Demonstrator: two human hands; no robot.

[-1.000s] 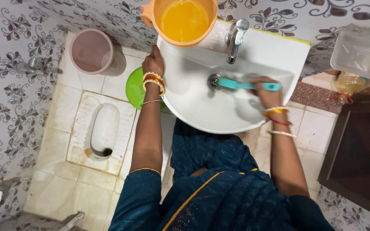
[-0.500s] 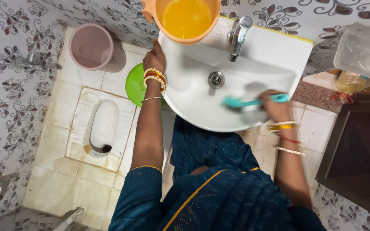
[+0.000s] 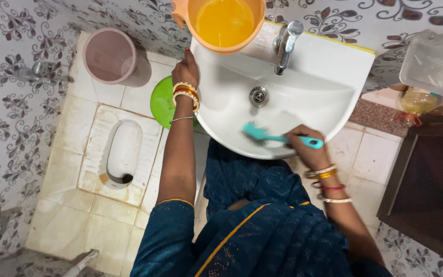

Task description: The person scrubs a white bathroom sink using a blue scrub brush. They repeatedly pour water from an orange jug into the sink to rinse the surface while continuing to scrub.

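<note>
My right hand (image 3: 303, 147) is closed around the handle of a slim turquoise plastic scrubbing brush (image 3: 278, 136), whose long axis lies nearly level, bristled head pointing left on the near inner wall of the glossy white ceramic washbasin (image 3: 329, 97). My left hand (image 3: 184, 69) grips the basin's left rim. Beyond sit a round metal drain (image 3: 258, 96), a chrome tap (image 3: 285, 43) and a round orange plastic mug (image 3: 223, 23).

brush (image 3: 262, 135) in basin (image 3: 324, 97) near front rim | mug (image 3: 221, 23) on back-left rim
</note>
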